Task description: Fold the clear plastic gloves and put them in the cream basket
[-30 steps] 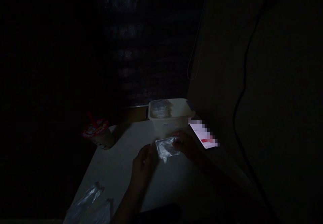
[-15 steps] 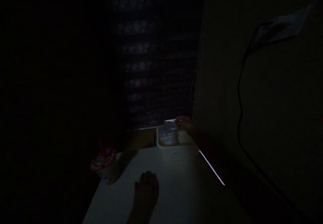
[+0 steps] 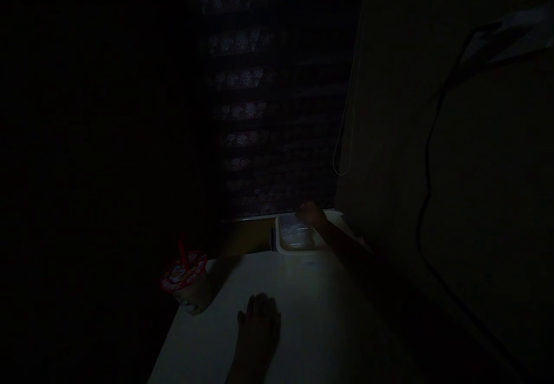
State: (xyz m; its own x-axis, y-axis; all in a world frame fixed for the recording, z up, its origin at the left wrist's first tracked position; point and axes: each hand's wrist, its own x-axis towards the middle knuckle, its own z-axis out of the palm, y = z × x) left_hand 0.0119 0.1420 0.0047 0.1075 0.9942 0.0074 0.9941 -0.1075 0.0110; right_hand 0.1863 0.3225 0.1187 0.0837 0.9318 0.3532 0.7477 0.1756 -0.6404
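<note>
Nearest, the left hand [image 3: 258,323] lies palm down on the white table [image 3: 320,320], its fingers slightly spread and holding nothing. The right arm reaches forward along the table's right side, and the right hand [image 3: 310,215] has dropped from its raised position above the white plastic tub [image 3: 298,250] to the tub's far side. The clear packet it held up a moment ago no longer stands above the rim, so the work has shifted from lifting to the inside of the tub. The right fingers curl downward into the tub, but the dark hides whether they are holding anything. Inside the tub, at the table's far end, lies a pale, glossy heap of clear plastic packets [image 3: 296,235], with edges too dim to count. To the left stands a drink cup [image 3: 186,278] with a red straw. Beyond it all, a slatted blind [image 3: 242,78] hangs in shadow.
</note>
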